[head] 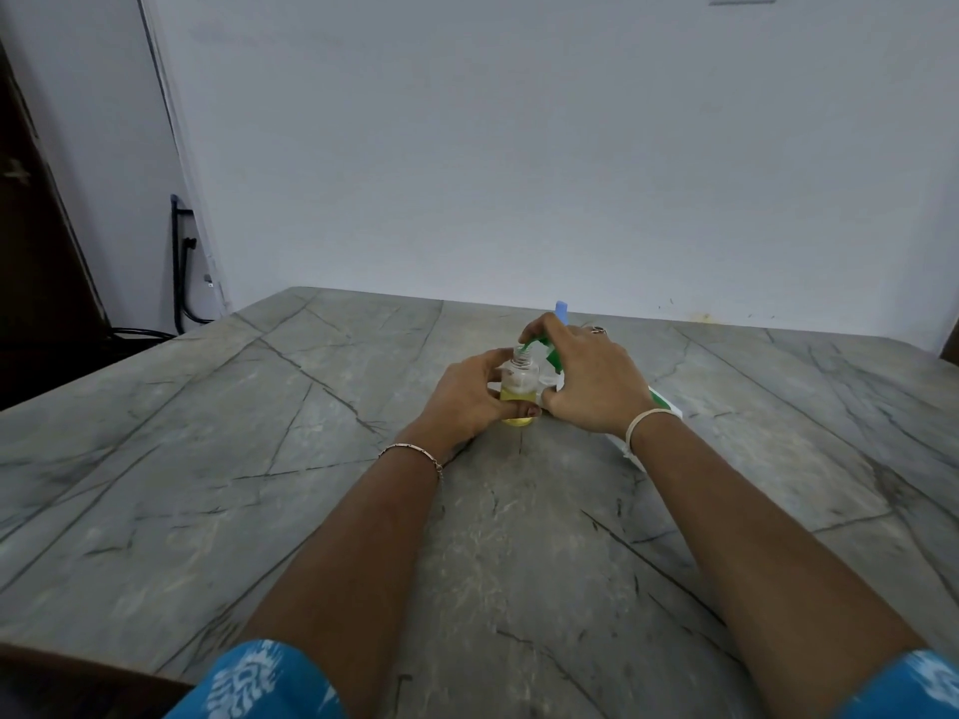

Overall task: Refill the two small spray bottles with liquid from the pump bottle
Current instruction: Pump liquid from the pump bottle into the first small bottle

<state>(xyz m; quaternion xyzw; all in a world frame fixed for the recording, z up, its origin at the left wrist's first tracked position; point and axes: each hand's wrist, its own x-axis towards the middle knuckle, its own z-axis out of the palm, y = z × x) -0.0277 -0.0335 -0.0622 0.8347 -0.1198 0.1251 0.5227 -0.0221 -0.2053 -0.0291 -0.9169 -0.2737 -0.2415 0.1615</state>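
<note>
A small clear spray bottle (519,386) stands uncapped on the stone table, partly filled with yellow liquid. My left hand (462,394) grips it from the left, thumb across its front. My right hand (589,378) curls over the green pump head (545,358) of the white-and-green pump bottle (664,404). The green nozzle tip sits right at the small bottle's open mouth. Most of the pump bottle is hidden under my right hand and wrist. A blue piece (561,309) sticks up behind my right hand; I cannot tell what it belongs to.
The grey veined stone table (311,485) spreads wide on all sides of the bottles. A pale wall (519,147) closes its far edge. Black cables (181,282) hang in the left corner by a dark door (36,251).
</note>
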